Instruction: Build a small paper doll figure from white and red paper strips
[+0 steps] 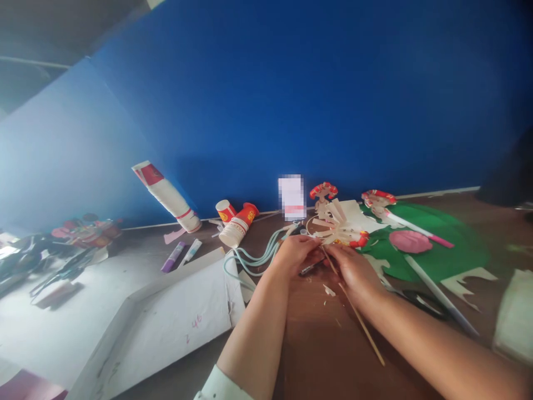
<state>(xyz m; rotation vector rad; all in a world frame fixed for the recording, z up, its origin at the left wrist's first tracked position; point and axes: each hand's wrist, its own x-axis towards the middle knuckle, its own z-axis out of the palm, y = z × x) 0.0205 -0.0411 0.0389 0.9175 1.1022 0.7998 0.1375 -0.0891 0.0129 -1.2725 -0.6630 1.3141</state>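
Note:
My left hand (297, 253) and my right hand (353, 272) meet at the middle of the brown table, both with bent, closed fingers. A thin wooden stick (362, 322) slants from between the fingertips, under my right hand, toward the table's front. My right hand grips it near its upper end. What the left fingers pinch is hidden. Just beyond the fingertips lies a paper cup cut into strips (333, 225), its red part (360, 239) beside my right hand. A dark pen (312, 268) lies below my left hand.
Pale blue cable (254, 258) loops left of my hands, near a white box lid (166, 322). Paper cups (235, 230) and a tall cup stack (166, 197) stand behind. Green paper (441, 239), a pink piece (410, 241), markers (441, 300) and scissors (425, 303) lie right.

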